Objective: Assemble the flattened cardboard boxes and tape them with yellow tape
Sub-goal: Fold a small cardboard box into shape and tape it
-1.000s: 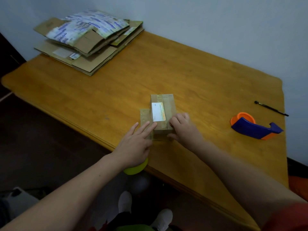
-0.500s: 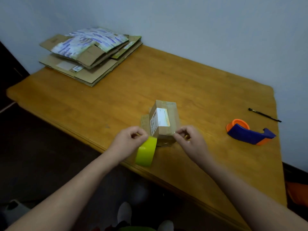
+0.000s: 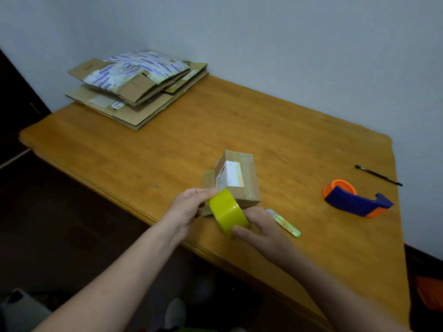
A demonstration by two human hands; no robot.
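A person's left hand (image 3: 189,207) and right hand (image 3: 261,230) meet on a yellow tape roll (image 3: 227,210) just above the front edge of the wooden counter (image 3: 263,130), directly in front of a small cardboard box (image 3: 239,180) that stands folded up on its own. A second ago both hands lay on that box and the roll hung below the counter's edge under the left hand; now the box is let go and the roll has come up between the hands. The left grip is clamped on the roll's far side, thumb at its rim, while the right grip is closed on the near side, thumb and fingertips pinching at the band, apparently hunting for the loose end. That shift suggests folding is finished for this box and taping is about to begin; no yellow tape shows on it yet. The box's visible faces are closed, with a white label wrapped over its upper left edge and one flap (image 3: 208,178) sticking out at its lower left, so whatever it holds, if anything, cannot be seen. A stack of flattened boxes (image 3: 134,92) waits at the counter's far left corner, no hand on it. Near the right edge rests a blue and orange tape dispenser (image 3: 354,200), whether loaded cannot be told, with a black pen (image 3: 378,175) beyond it toward the wall and a narrow paper strip (image 3: 286,222) just beside the right hand.
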